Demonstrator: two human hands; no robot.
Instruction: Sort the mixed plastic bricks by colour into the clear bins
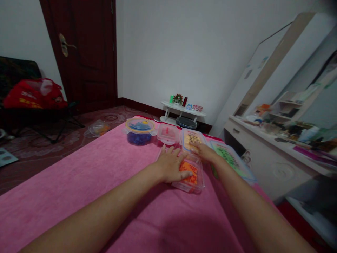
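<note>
My left hand (171, 166) lies spread over a clear plastic food container (198, 188) that holds orange pieces (190, 172). Its palm and thumb cover the left part of this box. Stretched out, the fingers of my right hand (200, 151) rest at the near edge of a blue-rimmed container (186, 135) with yellow contents, just behind the orange one. A small pinkish clear container (168, 133) stands beyond my left fingertips. To its left is a round container (139, 138) with dark blue pieces and a yellow-ringed lid. A container with green contents (228, 156) sits beyond my right forearm.
Pink cloth (105, 165) covers the table. On the floor at left lies a clear bag (98, 128) with orange bits, near a chair bearing a red bag (37, 94). A low white shelf (184, 108) stands by the wall, a cluttered dresser (263, 151) at right.
</note>
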